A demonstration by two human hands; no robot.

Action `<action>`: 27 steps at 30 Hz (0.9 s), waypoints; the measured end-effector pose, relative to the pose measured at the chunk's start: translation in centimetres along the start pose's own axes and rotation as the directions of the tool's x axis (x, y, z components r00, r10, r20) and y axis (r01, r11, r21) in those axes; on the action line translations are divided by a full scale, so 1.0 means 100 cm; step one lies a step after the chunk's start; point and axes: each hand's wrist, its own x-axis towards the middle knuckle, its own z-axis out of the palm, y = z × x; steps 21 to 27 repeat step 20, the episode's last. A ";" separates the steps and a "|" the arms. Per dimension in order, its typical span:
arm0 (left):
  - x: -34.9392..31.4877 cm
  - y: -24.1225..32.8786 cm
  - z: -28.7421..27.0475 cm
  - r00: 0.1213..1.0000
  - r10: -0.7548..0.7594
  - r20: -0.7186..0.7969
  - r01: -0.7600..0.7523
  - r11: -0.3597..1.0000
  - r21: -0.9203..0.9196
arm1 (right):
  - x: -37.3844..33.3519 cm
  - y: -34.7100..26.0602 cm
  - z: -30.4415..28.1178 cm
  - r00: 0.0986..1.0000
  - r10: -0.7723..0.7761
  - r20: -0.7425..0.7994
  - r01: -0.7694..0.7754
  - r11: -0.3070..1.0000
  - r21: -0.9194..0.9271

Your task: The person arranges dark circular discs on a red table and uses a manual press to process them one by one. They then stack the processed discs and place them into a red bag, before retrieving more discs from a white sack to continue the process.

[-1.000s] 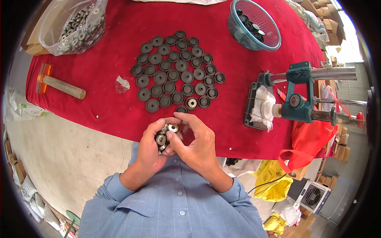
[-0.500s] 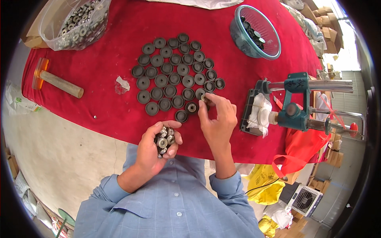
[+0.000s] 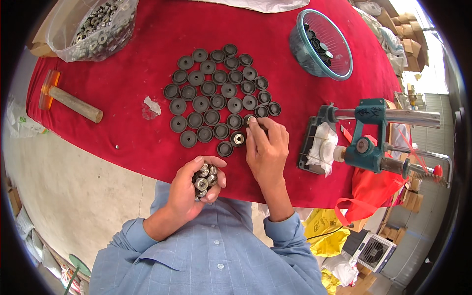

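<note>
Several shiny ball bearings [image 3: 202,183] lie heaped in my left hand [image 3: 182,195], whose fingers curl round them near the table's front edge. My right hand [image 3: 269,150] pinches one more bearing [image 3: 251,120] at the right side of the group, right at a dark round cap; the fingers partly cover both. Just below it, a cap with a bearing seated in its middle [image 3: 238,139] shows a bright ring. Many other dark grey round caps [image 3: 201,103] spread over the red cloth, hollow side up and without bearings.
A clear tub of bearings [image 3: 61,37] stands at the far left, a mallet [image 3: 76,103] below it. A teal basket of dark parts [image 3: 347,54] is at the far right. A green hand press [image 3: 366,142] stands at right on the red cloth [image 3: 132,132], near crumpled plastic [image 3: 153,105].
My right hand has lowered the bearing onto the cap and its fingers have closed in over it. My left hand keeps its handful almost in place. The view has shifted slightly.
</note>
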 end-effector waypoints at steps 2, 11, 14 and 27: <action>-0.001 0.000 0.001 1.000 -0.004 -0.009 0.005 1.000 0.020 | -0.004 0.000 -0.001 1.000 -0.022 0.016 0.023 0.999 -0.034; -0.004 0.003 0.008 0.998 -0.026 -0.051 0.029 0.997 0.074 | -0.002 -0.008 -0.011 0.996 0.008 0.086 0.002 0.994 -0.111; -0.005 0.006 0.007 0.999 -0.049 -0.021 0.052 0.990 0.128 | 0.004 -0.027 -0.026 0.973 0.161 0.167 -0.207 0.928 0.309; -0.002 0.004 -0.007 0.990 -0.138 0.010 0.129 0.948 0.290 | 0.024 -0.048 -0.038 0.733 -0.215 0.645 -0.260 0.788 0.558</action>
